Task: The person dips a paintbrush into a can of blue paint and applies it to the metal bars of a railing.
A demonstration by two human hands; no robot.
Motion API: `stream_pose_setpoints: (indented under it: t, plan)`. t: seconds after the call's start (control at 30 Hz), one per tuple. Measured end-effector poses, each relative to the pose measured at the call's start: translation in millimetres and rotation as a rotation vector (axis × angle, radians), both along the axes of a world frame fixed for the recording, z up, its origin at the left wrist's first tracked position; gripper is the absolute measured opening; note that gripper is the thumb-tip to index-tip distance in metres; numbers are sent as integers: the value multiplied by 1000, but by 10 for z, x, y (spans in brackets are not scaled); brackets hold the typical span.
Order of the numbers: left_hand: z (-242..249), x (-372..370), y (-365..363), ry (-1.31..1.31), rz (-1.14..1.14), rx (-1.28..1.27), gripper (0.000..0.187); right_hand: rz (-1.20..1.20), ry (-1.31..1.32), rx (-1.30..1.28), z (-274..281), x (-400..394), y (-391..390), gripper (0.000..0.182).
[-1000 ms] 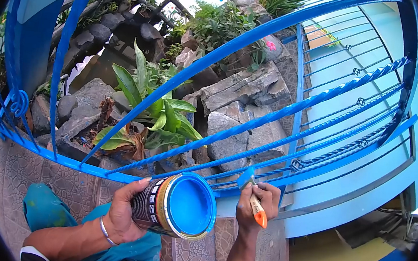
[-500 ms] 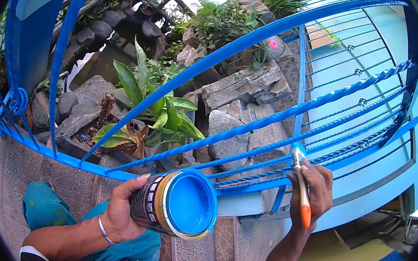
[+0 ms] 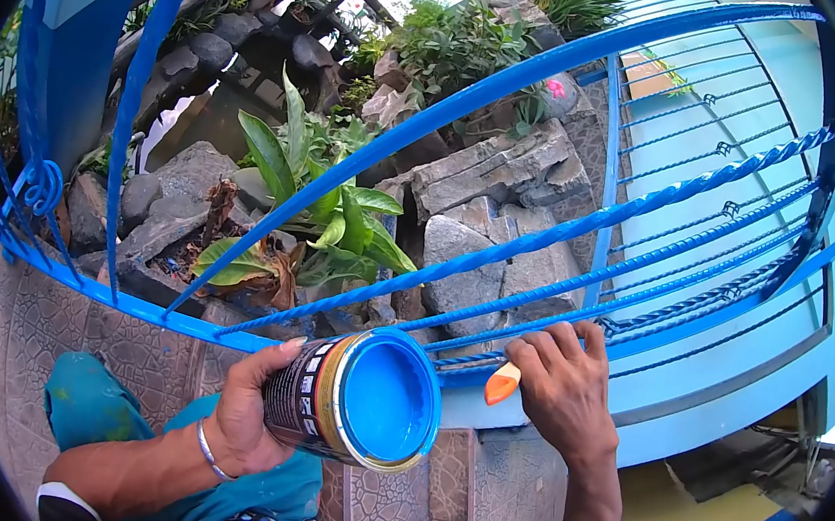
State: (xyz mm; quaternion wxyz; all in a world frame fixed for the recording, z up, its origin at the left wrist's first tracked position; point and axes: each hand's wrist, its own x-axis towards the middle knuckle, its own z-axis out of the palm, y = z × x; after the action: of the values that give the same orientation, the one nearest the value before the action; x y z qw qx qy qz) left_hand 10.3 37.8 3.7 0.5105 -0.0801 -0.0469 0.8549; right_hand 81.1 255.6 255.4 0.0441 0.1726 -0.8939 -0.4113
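Note:
My left hand (image 3: pixel 250 410) grips an open paint can (image 3: pixel 308 401) from its side, thumb near the rim. Blue paint (image 3: pixel 386 398) shows inside, and the can's mouth tilts toward me. In my right hand (image 3: pixel 563 390) is a paintbrush (image 3: pixel 502 383); only its orange-tipped handle shows, and the bristles are hidden behind the fingers. The right hand is at the lower bars of a blue metal railing (image 3: pixel 529 255), its knuckles overlapping them in this view. The can's rim sits just in front of the railing's bottom rail (image 3: pixel 200 328).
Behind the railing are grey rocks (image 3: pixel 506 174) and a broad-leaved plant (image 3: pixel 350 229). A light blue wall (image 3: pixel 714 204) with thin bars curves along the right. Patterned stone tiles (image 3: pixel 19 328) lie below, near my teal-clad knee (image 3: pixel 92 400).
My right hand has moved left and turned over, so the brush handle now points left and its bristles are out of sight. The left hand and can have barely shifted.

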Motion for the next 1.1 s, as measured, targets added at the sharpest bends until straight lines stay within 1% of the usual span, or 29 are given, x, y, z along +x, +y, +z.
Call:
stream_pose_setpoints:
  t: [0.07,0.1,0.23,0.27,0.33,0.43,0.47,0.53,0.6,0.67,0.77,0.8,0.87,0.93,1.07,1.1]
  plan:
    - [59,-8,-27,-9,-14,-11,48,81,52,-1,-43,-43,37,10]
    - [57,-2,-32,-7,-15,-14,48,80,55,12,-66,-60,97,12]
    - [86,-15,-76,-10,2,-12,48,-10,12,75,-216,47,306,16]
    - [98,-18,-88,-15,4,-6,48,-11,-10,54,-256,88,290,16]
    - [96,-27,-95,-18,36,-26,49,30,-30,5,-324,154,277,18]
    - [136,-42,-109,-25,63,-31,50,124,32,16,-405,150,246,20]
    - [154,-47,-124,-26,70,-26,50,110,39,34,-454,155,252,20]
    - [128,-56,-153,10,62,-51,56,86,55,69,-590,132,319,20]
    - [55,-44,-137,92,67,-87,64,56,-20,73,-705,171,338,18]
    - [74,-48,-153,88,83,-94,64,6,-102,33,-804,216,262,17]
    - [121,-59,-172,97,96,-88,64,94,2,30,-831,184,241,17]
    - [163,-67,-200,75,95,-67,60,128,48,37,-824,154,262,17]
    - [231,-76,-236,30,94,-25,53,76,68,90,-838,146,365,18]
    - [205,-83,-239,29,93,-28,54,25,64,142,-881,169,421,18]
    - [208,-93,-250,36,102,-22,55,69,50,-6,-1022,272,287,18]
    - [211,-97,-249,42,103,-25,55,100,91,-4,-1030,264,282,18]
